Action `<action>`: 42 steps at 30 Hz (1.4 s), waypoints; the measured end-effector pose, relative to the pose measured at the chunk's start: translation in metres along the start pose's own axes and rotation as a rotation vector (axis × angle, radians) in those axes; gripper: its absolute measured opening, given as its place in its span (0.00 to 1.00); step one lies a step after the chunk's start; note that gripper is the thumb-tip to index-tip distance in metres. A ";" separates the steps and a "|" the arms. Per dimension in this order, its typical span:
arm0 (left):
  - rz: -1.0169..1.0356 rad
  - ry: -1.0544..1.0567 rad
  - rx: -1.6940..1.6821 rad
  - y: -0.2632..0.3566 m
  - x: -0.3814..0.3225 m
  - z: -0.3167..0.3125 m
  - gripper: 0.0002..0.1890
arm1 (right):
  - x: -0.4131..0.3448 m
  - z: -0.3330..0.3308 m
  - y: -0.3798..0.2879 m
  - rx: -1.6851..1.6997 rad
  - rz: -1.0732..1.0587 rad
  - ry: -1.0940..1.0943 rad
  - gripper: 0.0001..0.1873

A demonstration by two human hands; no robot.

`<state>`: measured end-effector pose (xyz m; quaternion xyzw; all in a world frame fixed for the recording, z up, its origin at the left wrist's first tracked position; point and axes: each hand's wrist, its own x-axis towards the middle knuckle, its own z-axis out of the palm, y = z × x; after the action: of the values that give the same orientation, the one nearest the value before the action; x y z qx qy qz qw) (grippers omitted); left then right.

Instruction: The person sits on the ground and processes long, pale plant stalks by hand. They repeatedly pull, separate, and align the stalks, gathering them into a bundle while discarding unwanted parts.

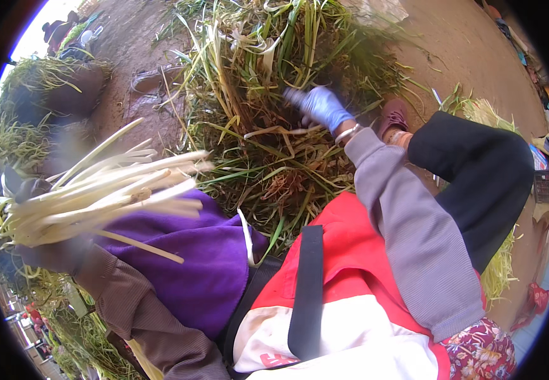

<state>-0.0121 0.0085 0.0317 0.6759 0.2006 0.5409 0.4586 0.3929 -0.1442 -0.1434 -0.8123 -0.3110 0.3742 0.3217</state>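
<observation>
A bundle of pale, peeled plant stalks (132, 187) lies in my left hand (53, 254), at the left of the view above the purple cloth (179, 266) over my lap. That hand is blurred and partly hidden by the stalks. My right hand (324, 109), in a bluish glove with a bangle at the wrist, reaches over a heap of long green leafy stalks (260, 90) on the floor. Its fingers are blurred, so I cannot tell whether they grip any of the leaves. Dry roots and loose leaves (286, 185) lie nearer my lap.
More leafy greens (22, 118) are piled at the left, and yellowish trimmings (500, 270) lie beyond my bent right leg (478, 175). A dark plastic crate (545, 185) stands at the far right. Bare brown floor (450, 42) shows at the top right.
</observation>
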 end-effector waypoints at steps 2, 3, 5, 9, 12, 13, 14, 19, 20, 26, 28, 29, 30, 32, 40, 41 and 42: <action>-0.066 -0.076 -0.584 -0.008 -0.005 0.017 0.36 | 0.013 0.002 0.004 0.339 0.115 0.152 0.32; -0.071 -0.117 -0.783 -0.014 -0.007 0.026 0.33 | 0.020 0.005 0.007 0.383 0.099 0.182 0.27; -0.064 -0.210 -1.169 -0.018 -0.009 0.035 0.25 | 0.031 0.007 0.013 0.349 0.024 0.263 0.22; -0.262 -0.250 -0.981 -0.015 -0.002 0.032 0.23 | 0.032 -0.021 0.002 -0.588 -0.504 0.807 0.12; -0.387 -0.219 -0.967 -0.020 0.008 0.037 0.21 | 0.006 -0.085 -0.026 -0.121 -0.615 1.153 0.16; -0.465 -0.165 -1.099 -0.023 0.013 0.043 0.22 | -0.006 -0.103 -0.036 0.157 -0.711 1.127 0.16; -0.541 -0.110 -1.228 -0.027 0.017 0.051 0.23 | -0.019 -0.119 -0.045 0.434 -0.711 1.102 0.16; -0.745 0.051 -0.692 -0.050 0.003 0.100 0.12 | -0.035 -0.056 -0.069 0.468 -0.629 0.344 0.18; -0.708 0.131 -0.621 -0.057 0.001 0.108 0.10 | -0.035 -0.031 -0.069 0.461 -0.589 0.191 0.18; -0.869 0.179 -0.851 -0.064 -0.017 0.144 0.11 | -0.050 0.041 -0.079 0.585 -0.543 -0.268 0.20; -0.888 0.195 -0.718 -0.058 -0.015 0.153 0.13 | -0.064 0.047 -0.086 0.507 -0.546 -0.371 0.19; -0.918 0.203 -0.814 -0.053 -0.015 0.156 0.15 | -0.071 0.049 -0.090 0.430 -0.518 -0.410 0.18; -0.917 0.257 -0.684 -0.050 -0.014 0.159 0.14 | -0.077 0.051 -0.094 0.364 -0.607 -0.368 0.17; -0.930 0.217 -0.642 -0.044 -0.013 0.160 0.17 | -0.086 0.053 -0.100 0.182 -0.762 -0.303 0.17; -0.921 0.356 -0.487 -0.038 -0.010 0.163 0.09 | -0.098 0.052 -0.116 0.882 -0.710 -0.335 0.16; -0.893 0.379 -0.489 -0.035 -0.009 0.163 0.10 | -0.095 0.050 -0.114 0.944 -0.696 -0.374 0.17; -0.866 0.366 -0.525 -0.033 -0.008 0.162 0.10 | -0.091 0.049 -0.111 0.861 -0.592 -0.292 0.17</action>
<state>0.1408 -0.0469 0.0007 0.2887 0.3955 0.4431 0.7509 0.2761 -0.1309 -0.0474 -0.4243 -0.3868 0.4700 0.6704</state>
